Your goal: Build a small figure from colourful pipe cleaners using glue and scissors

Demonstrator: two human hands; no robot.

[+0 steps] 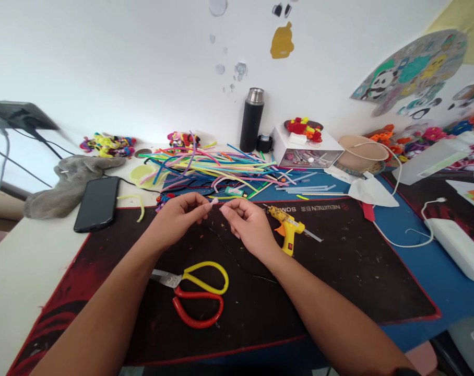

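Note:
My left hand [190, 210] pinches a small pale pink piece [214, 201], which looks like a bit of fuzzy pipe cleaner, between thumb and forefinger. Close beside it, my right hand [245, 222] is closed in a pinch; whatever its fingertips hold is too small to make out. Scissors [200, 290] with one yellow and one red handle lie on the dark mat [339, 282], their blades partly behind my left forearm. Just right of my right hand lies a yellow hot glue gun [289, 230] with a glue stick in its back. Behind both hands spreads a pile of coloured pipe cleaners [217, 167].
A black phone [96, 204] leans on a grey plush toy [70, 183] at left. At the back stand a black thermos [252, 120] and a white box [309, 149]. A white power strip [458, 248] and cable lie at right.

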